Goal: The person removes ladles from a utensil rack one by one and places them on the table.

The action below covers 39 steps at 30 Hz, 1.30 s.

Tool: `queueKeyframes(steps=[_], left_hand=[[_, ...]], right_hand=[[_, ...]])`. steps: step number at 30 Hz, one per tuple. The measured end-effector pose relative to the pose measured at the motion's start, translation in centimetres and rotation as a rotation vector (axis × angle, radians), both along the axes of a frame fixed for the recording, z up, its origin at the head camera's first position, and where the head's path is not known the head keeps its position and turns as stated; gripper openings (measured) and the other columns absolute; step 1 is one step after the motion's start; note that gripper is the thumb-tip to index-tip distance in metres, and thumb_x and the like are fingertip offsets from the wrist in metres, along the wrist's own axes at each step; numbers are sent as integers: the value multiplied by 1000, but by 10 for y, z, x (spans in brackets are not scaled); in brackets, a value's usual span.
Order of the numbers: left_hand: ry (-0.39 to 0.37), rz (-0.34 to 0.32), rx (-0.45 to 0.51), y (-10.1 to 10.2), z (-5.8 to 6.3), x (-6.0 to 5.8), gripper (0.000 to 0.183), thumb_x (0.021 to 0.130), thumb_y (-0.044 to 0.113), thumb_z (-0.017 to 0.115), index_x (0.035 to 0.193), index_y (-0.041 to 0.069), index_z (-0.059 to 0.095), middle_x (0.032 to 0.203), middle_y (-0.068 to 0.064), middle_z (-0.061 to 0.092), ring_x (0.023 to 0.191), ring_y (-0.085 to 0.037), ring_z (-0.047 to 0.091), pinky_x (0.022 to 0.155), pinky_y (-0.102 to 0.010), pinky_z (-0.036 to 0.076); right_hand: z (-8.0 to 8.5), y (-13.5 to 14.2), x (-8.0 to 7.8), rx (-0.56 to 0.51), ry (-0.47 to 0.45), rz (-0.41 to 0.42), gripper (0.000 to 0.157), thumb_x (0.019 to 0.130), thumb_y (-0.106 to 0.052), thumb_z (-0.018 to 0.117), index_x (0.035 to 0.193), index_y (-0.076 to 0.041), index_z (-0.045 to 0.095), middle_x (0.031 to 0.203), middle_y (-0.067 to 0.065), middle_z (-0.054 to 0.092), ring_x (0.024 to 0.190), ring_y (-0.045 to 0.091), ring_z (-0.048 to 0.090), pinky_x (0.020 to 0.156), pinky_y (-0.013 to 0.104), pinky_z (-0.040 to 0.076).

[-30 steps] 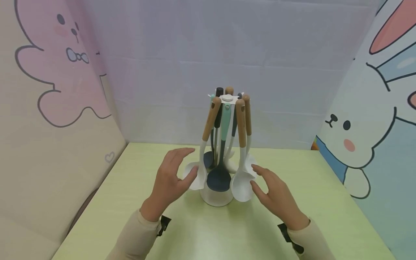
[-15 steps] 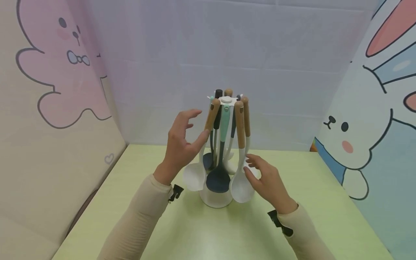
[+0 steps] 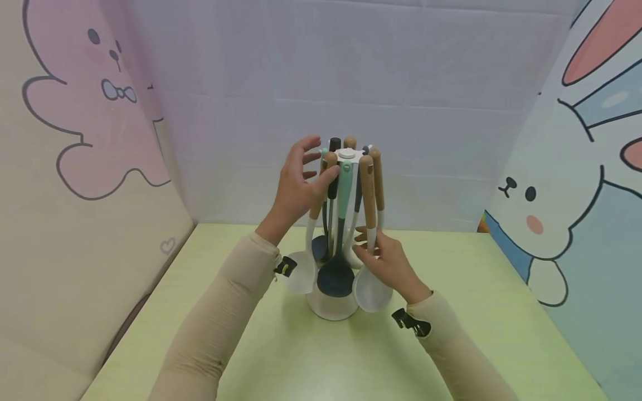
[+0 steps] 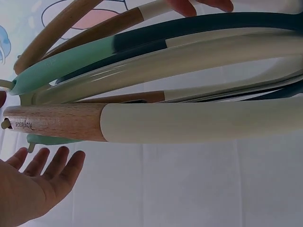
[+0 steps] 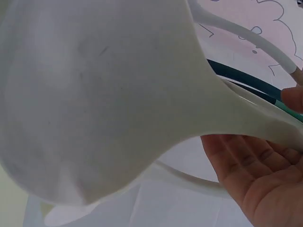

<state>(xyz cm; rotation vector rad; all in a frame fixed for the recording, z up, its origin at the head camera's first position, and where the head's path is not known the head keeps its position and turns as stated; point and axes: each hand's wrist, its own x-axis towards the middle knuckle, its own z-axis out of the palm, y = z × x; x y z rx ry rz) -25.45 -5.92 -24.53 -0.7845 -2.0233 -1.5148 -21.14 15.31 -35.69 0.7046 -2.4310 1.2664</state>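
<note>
A white utensil stand (image 3: 332, 307) on the table carries several hanging kitchen utensils. My left hand (image 3: 300, 186) is at its upper left, thumb in front of a wooden-handled white utensil (image 3: 301, 273) and fingers behind. The left wrist view shows that hand's fingers (image 4: 66, 170) spread and apart from the wooden handle (image 4: 57, 122). My right hand (image 3: 393, 262) is around the neck of the front right white ladle (image 3: 373, 291), its fingers loosely bent; the right wrist view shows the palm beneath the neck, not closed on it. Between them hangs a dark blue ladle (image 3: 336, 278) with a mint handle.
The stand's white top hub (image 3: 347, 153) holds the handle ends in a ring. More wooden, black and mint handles hang at the back. The light green table (image 3: 241, 356) meets a pale back wall (image 3: 241, 139). Cartoon-printed walls (image 3: 572, 184) flank both sides.
My left hand has risen from the left utensil's bowl to its handle top. My right hand has moved left and slightly up, from beside the right ladle's bowl to around its neck.
</note>
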Motion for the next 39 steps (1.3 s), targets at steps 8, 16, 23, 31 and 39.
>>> queueKeyframes(steps=[8,16,23,31,39], left_hand=[[-70,-28,76,0,-1,-5,48,94,20,65,137,1,52,133,-14,58,119,-28,58,98,-46,52],[-71,13,114,1,0,-8,43,93,21,69,131,2,60,126,-12,63,114,-24,61,93,-42,54],[-63,10,131,3,-1,-8,41,93,18,70,130,2,61,126,-11,63,113,-23,61,94,-43,54],[-64,-26,163,-2,-17,-5,52,93,10,70,140,1,50,133,-15,59,120,-26,59,97,-43,52],[-123,-33,145,-15,-50,2,47,92,6,70,135,-1,52,132,-17,60,120,-28,59,97,-47,52]], right_hand=[[-4,-7,-4,-59,-35,-1,28,96,-9,66,122,0,63,102,15,72,89,27,69,69,37,53],[-6,-10,-8,-136,-68,34,25,95,-8,67,119,1,65,102,15,73,93,29,71,77,32,57],[-2,-12,-18,-202,-127,46,33,96,-8,66,127,2,62,117,18,69,107,32,67,91,45,55],[12,-17,-24,-214,-104,50,41,95,-7,66,134,2,59,119,20,68,109,33,66,89,46,56],[25,-17,-31,-278,-164,102,46,94,-2,65,137,6,53,132,23,60,119,36,61,96,44,53]])
